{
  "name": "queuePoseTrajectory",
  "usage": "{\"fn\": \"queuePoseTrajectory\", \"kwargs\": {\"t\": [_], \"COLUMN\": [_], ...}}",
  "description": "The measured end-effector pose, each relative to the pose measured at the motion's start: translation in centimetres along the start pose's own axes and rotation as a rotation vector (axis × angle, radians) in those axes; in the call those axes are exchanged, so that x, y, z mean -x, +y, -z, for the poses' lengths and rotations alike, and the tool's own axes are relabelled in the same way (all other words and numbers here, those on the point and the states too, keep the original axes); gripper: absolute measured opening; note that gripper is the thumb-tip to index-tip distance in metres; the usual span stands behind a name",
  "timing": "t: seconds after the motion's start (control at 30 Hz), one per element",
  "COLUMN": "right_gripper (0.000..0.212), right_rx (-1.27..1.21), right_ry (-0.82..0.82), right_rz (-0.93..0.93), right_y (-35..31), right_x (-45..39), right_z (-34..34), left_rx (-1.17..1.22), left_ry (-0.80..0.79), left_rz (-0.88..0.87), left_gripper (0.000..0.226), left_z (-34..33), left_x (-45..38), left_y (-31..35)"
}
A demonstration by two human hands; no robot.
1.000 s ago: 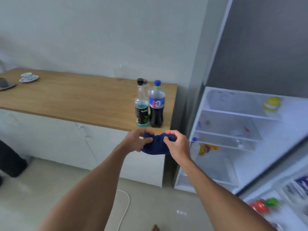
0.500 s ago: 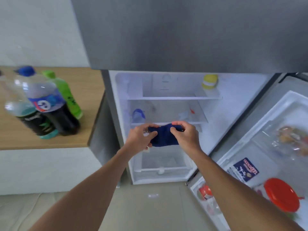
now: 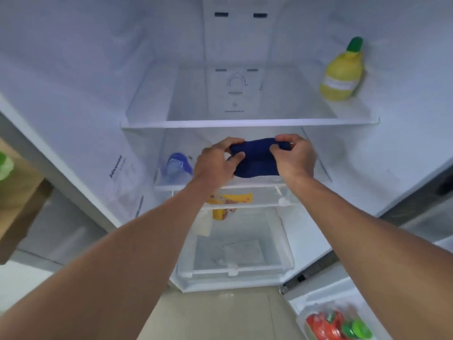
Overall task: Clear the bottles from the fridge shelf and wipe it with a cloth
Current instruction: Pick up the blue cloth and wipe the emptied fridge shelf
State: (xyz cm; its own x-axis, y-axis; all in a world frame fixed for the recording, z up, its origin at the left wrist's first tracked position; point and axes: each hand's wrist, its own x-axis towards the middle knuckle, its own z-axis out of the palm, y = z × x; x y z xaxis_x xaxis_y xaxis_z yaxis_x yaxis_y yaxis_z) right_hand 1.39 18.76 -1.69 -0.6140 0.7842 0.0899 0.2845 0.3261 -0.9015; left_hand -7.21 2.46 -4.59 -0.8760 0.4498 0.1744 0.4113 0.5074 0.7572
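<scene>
Both hands hold a dark blue cloth (image 3: 255, 159) stretched between them, in front of the open fridge just below the upper glass shelf (image 3: 245, 123). My left hand (image 3: 217, 163) pinches its left end and my right hand (image 3: 295, 155) pinches its right end. The upper shelf is bare except for a yellow lemon-shaped bottle with a green cap (image 3: 342, 72) at its right rear. A clear bottle with a blue label (image 3: 177, 168) lies at the left of the shelf below.
A yellow packet (image 3: 226, 204) sits in the drawer under the lower shelf, above a clear crisper bin (image 3: 235, 256). The wooden counter edge (image 3: 22, 200) with a green bottle (image 3: 5, 165) is at far left. The open door's rack with red and green items (image 3: 335, 325) is at lower right.
My view has swung from the counter with its bottles to the fridge and moved in close. Both hands kept hold of the blue cloth and carried it up to the shelves.
</scene>
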Motion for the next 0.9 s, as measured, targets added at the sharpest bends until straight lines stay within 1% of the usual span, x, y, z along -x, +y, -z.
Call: {"fn": "queuePoseTrajectory", "kwargs": {"t": [0.07,0.13,0.17,0.2,0.23,0.27,0.3,0.33,0.37,0.43,0.5,0.6,0.67,0.73,0.77,0.83,0.9], "right_gripper": [0.021,0.024,0.026,0.028,0.033,0.041,0.052,0.062,0.067,0.068,0.07,0.082,0.078,0.073,0.074,0.076,0.078], "right_rx": [0.084,0.367,0.512,0.604,0.657,0.701,0.754,0.817,0.884,0.953,0.941,0.991,1.034,1.034,1.025,1.018,0.987], "right_ry": [0.03,0.12,0.155,0.146,0.075,-0.045,-0.173,-0.276,-0.332,-0.356,-0.361,-0.293,-0.258,-0.277,-0.284,-0.29,-0.368], "right_rz": [-0.021,0.04,0.119,0.229,0.349,0.438,0.477,0.474,0.458,0.437,0.429,0.354,0.252,0.135,0.121,0.182,0.261], "right_y": [1.6,3.2,3.7,3.9,4.0,4.0,4.2,4.4,4.7,5.6,6.8,8.8,9.0,7.5,6.7,6.1,7.0], "right_x": [-0.9,-1.4,-1.5,-1.6,-1.7,-1.8,-1.8,-2.0,-2.0,-1.9,-1.6,-1.8,-4.0,-6.8,-7.7,-7.9,-6.0], "right_z": [-0.6,-1.1,-1.6,-2.3,-3.2,-4.2,-5.3,-6.2,-7.0,-7.6,-6.7,-4.2,-3.2,-3.9,-4.6,-5.8,-5.0], "left_rx": [-0.294,-0.577,-0.695,-0.794,-0.867,-0.887,-0.87,-0.849,-0.842,-0.841,-0.792,-0.775,-0.772,-0.762,-0.762,-0.776,-0.786], "left_ry": [0.008,-0.007,-0.035,-0.067,-0.104,-0.141,-0.174,-0.207,-0.237,-0.265,-0.251,-0.232,-0.238,-0.238,-0.235,-0.227,-0.216], "left_rz": [-0.041,-0.058,-0.077,-0.129,-0.191,-0.236,-0.248,-0.239,-0.226,-0.203,-0.164,-0.171,-0.176,-0.17,-0.173,-0.183,-0.193], "left_gripper": [0.04,0.051,0.054,0.055,0.055,0.056,0.056,0.056,0.057,0.059,0.059,0.059,0.061,0.063,0.063,0.062,0.062], "left_z": [-1.4,-2.1,-2.3,-2.4,-2.5,-2.5,-2.7,-2.8,-2.9,-3.3,-3.5,-3.7,-3.9,-4.0,-4.2,-4.3,-4.2], "left_x": [-1.4,-1.9,-1.9,-1.9,-1.9,-2.0,-2.2,-2.5,-2.7,-3.2,-3.5,-3.9,-4.0,-4.1,-4.1,-4.2,-4.1], "left_y": [-0.7,-1.8,-2.6,-3.5,-4.5,-5.2,-5.9,-6.4,-6.7,-7.0,-7.2,-7.5,-7.8,-7.9,-8.0,-8.0,-8.1]}}
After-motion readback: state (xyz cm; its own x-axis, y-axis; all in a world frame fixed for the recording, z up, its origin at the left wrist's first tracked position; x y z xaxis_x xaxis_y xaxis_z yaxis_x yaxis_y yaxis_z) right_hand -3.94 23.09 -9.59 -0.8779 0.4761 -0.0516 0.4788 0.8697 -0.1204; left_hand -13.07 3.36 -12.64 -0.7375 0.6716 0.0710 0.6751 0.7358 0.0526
